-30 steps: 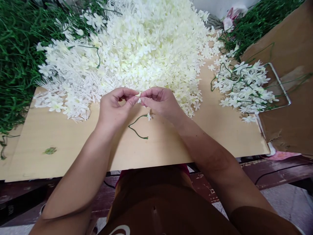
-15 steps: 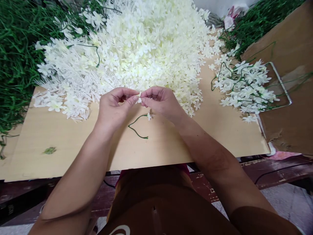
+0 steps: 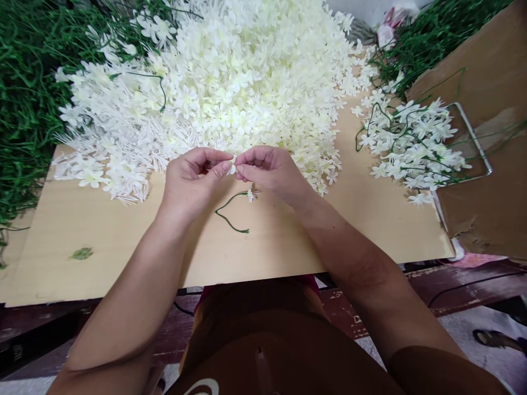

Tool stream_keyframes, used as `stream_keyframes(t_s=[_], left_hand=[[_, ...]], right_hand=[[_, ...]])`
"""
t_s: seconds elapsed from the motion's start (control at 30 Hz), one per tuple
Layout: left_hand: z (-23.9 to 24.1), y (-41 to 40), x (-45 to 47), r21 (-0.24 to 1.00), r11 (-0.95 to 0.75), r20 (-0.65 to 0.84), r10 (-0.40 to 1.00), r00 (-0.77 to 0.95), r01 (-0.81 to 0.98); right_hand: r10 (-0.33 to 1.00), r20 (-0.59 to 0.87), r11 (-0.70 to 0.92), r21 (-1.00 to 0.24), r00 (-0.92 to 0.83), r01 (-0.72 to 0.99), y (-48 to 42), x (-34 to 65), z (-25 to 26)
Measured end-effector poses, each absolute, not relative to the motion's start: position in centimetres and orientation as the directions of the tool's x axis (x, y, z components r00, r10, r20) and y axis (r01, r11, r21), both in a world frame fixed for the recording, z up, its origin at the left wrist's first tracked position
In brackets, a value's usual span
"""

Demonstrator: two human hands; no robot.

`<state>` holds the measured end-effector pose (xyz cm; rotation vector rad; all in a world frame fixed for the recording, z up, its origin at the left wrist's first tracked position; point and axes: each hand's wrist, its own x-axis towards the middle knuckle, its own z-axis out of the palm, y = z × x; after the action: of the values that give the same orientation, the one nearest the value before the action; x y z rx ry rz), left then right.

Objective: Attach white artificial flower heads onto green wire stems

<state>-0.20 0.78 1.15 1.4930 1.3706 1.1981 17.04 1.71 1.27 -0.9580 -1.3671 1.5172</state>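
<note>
Between the fingertips of both hands is a small white artificial flower [image 3: 233,167], mostly covered by the fingers. My left hand [image 3: 195,178] pinches it from the left, thumb against forefinger. From the other side my right hand [image 3: 272,173] grips it in the same way, and the two hands nearly touch. Just below them a bent green plastic stem [image 3: 224,215] lies on the board, with a white blossom [image 3: 250,194] at its upper end. Beyond the hands rises a large heap of white and cream artificial flowers [image 3: 247,88].
Green plastic stems [image 3: 28,104] are piled at the left, with more stems [image 3: 440,41] at the back right. Stemmed white flowers [image 3: 415,145] lie at the right beside a cardboard box [image 3: 489,203] and a bent metal rod [image 3: 473,137]. A green scrap [image 3: 81,253] rests on the wooden board [image 3: 135,230].
Both hands stay in nearly the same place, still pinching the small flower. A person's sandalled foot has come into view at the lower right edge.
</note>
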Motion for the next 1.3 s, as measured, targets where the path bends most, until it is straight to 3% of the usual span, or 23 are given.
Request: stream_keyframes(t_s=[1.3], left_hand=[[1.15,0.78,-0.08,0.954,-0.144,0.159,0.987,-0.037,0.261]], right_hand=[[0.925,-0.002,-0.056,-0.99,-0.38,-0.133,1.82,16.96,1.07]])
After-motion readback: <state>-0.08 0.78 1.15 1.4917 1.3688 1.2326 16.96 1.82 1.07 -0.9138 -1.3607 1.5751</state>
